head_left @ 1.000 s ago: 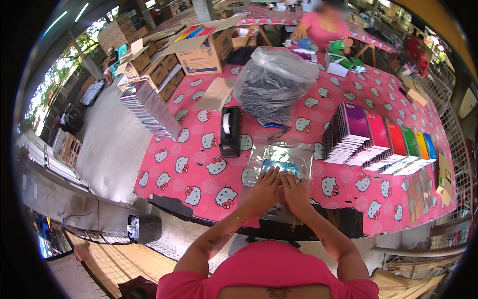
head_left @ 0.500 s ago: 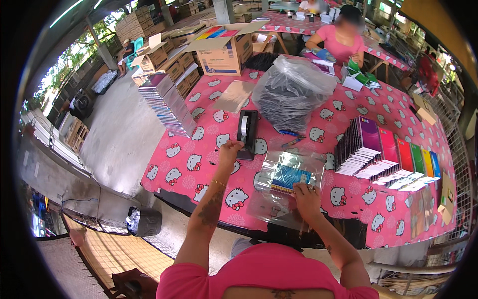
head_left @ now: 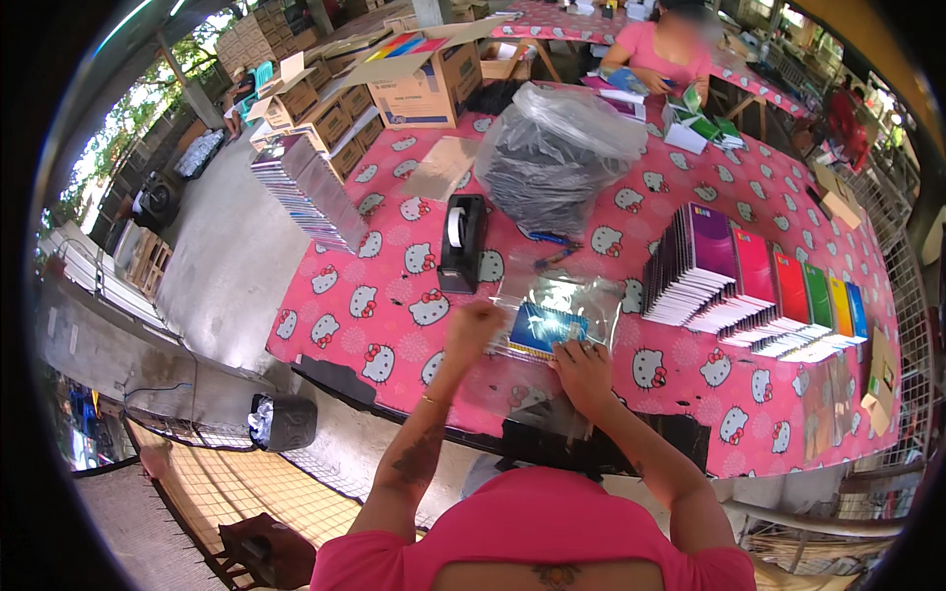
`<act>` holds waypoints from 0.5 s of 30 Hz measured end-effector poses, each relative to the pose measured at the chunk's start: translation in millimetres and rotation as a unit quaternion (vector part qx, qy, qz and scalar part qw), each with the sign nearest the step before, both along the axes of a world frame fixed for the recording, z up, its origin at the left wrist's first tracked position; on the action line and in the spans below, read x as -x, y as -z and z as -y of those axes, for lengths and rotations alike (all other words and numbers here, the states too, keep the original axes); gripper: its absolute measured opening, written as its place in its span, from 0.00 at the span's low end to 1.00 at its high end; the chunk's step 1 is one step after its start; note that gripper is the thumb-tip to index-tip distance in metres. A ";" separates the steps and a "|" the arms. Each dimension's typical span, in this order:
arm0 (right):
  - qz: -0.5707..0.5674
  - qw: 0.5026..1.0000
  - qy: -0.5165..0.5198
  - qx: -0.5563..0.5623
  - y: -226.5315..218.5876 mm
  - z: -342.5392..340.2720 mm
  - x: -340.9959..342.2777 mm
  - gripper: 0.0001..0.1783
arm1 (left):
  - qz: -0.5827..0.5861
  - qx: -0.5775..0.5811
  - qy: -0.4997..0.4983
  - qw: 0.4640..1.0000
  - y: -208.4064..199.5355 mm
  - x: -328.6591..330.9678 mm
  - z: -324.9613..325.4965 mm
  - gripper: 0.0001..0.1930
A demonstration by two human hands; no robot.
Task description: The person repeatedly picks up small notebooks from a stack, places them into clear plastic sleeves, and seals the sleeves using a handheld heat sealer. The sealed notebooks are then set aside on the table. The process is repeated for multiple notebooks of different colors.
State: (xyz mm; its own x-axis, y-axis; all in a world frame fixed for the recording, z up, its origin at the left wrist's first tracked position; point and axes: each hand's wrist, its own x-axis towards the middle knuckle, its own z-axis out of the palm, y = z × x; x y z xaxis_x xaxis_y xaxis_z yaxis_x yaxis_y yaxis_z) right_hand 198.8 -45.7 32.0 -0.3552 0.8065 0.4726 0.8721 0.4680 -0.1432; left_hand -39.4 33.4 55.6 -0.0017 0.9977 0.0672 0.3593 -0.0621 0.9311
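A blue spiral notebook (head_left: 548,328) lies inside a clear plastic bag (head_left: 603,295) on the table in front of me. My right hand (head_left: 585,376) grips the bag at the notebook's lower right edge, fingers bent over it. Just left of the bag, my left hand (head_left: 475,333) is closed in a pinch and slightly blurred; whatever is between its fingertips is too small to make out. Beyond that hand stands a black tape dispenser (head_left: 461,258) with a white roll (head_left: 456,227). Blue pens (head_left: 554,239) lie past the bag.
Stepped stacks of colored notebooks (head_left: 734,261) stand at the right. At the left edge leans a tall stack of wrapped notebooks (head_left: 310,197). A big plastic sack (head_left: 562,148) of dark items and an open carton (head_left: 419,97) sit farther back. Across the table a person (head_left: 662,54) handles things.
My left hand has left the tape dispenser and come toward me and right, to the bag's left side. My right hand stays at the notebook's lower edge. The view has shifted slightly.
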 end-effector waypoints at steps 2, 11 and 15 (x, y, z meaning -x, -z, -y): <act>0.004 1.000 -0.004 -0.020 6.6 -2.5 -2.4 0.18 | -0.042 0.058 0.047 0.996 -10.9 -50.2 18.3 0.12; -0.042 0.999 -0.027 0.008 -15.1 -3.3 -13.9 0.22 | -0.449 0.004 0.065 0.891 5.5 -77.4 30.5 0.18; -0.012 0.995 -0.030 0.092 -29.4 -20.0 -18.1 0.23 | -0.441 -0.121 0.095 0.884 -1.6 -65.7 57.8 0.17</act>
